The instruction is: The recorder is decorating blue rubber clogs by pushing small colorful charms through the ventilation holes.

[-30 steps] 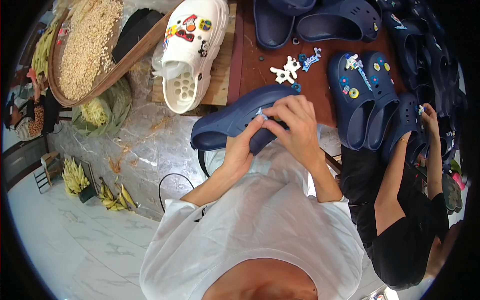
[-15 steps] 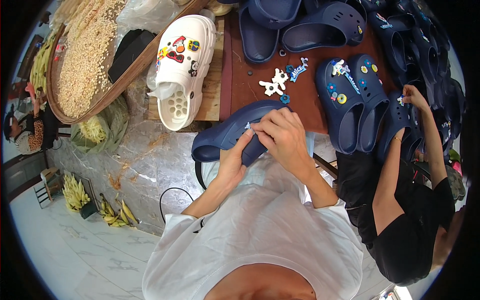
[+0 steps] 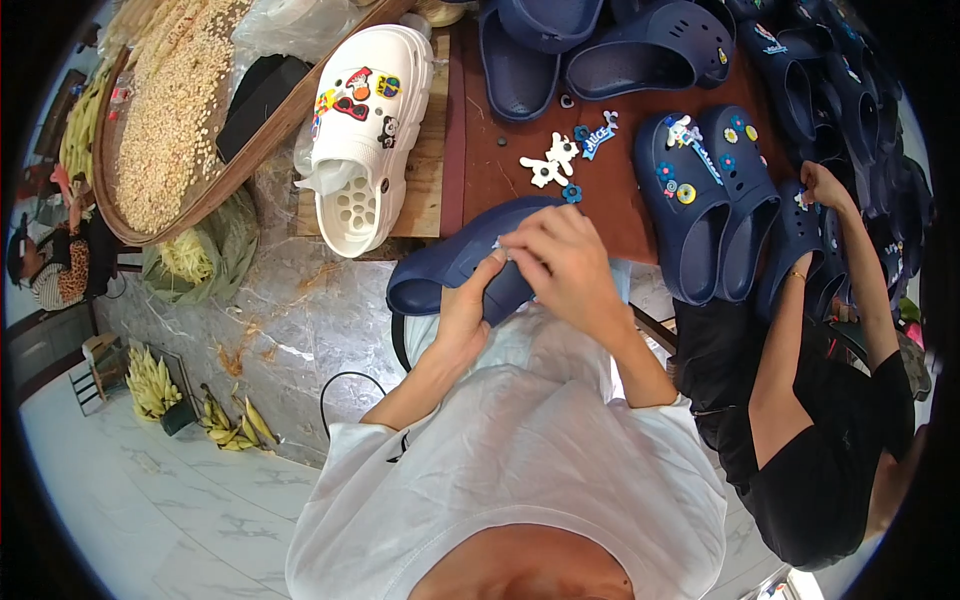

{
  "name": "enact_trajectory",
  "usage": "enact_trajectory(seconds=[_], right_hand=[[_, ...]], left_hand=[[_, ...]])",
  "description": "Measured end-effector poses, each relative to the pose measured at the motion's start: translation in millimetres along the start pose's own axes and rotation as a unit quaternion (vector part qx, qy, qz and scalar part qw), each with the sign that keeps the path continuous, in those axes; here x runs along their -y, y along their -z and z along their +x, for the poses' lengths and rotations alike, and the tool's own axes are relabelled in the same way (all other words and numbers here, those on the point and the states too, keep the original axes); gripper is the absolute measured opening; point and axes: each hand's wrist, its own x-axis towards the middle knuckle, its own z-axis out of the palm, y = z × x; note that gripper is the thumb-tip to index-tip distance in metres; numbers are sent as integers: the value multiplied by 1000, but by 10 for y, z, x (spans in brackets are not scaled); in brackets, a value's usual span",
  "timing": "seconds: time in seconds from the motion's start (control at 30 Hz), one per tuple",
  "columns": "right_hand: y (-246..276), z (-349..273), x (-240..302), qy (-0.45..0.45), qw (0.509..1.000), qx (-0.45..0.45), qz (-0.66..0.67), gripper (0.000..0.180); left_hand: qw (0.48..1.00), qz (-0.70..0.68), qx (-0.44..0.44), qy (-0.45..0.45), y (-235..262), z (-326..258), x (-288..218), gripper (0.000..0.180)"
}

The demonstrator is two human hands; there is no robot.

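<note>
A navy clog (image 3: 425, 270) lies on its side in front of me at the table's near edge. My left hand (image 3: 468, 305) is closed around its side, thumb up near the strap. With bent fingertips, my right hand (image 3: 565, 262) pinches at a tiny whitish-blue shoe charm (image 3: 498, 243) against the clog; the fingers partly hide it. Beyond the clog lie white puppy-shaped charms (image 3: 548, 170), a blue flower charm (image 3: 572, 193) and a blue lettered charm (image 3: 600, 135). To their right stands a pair of navy clogs (image 3: 680, 215) with charms in the uppers.
A decorated white clog (image 3: 372, 130) rests on a wooden board (image 3: 425, 195) at the left, beside a woven tray (image 3: 195, 220) of pale kernels. More navy clogs (image 3: 645, 55) crowd the far side and right. A co-worker's hand (image 3: 822, 187) works on a clog at the right.
My right hand's fingers have shifted slightly upward at the charm. The clog in my left hand has tilted a little. The co-worker's hand has moved slightly.
</note>
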Motion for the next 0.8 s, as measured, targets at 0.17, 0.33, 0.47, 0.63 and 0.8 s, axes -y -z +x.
enact_trajectory(seconds=[0.17,0.33,0.47,0.63,0.8], right_hand=[[242,223,-340,-104,990,-90,29,11],[264,389,-945,-103,987,-89,-88,14],[191,446,-1117,-131,979,-78,-133,15],[140,506,-1242,-127,976,-85,-153,15],[106,583,-1330,-119,972,-69,-189,17]], left_hand=[[999,-9,17,31,-13,-53,-75,43],[994,-82,9,73,5,-74,-131,46],[993,-93,0,70,-15,-106,-152,45],[992,-98,-10,75,-5,-139,-170,47],[992,-102,-8,76,-17,-161,-202,46]])
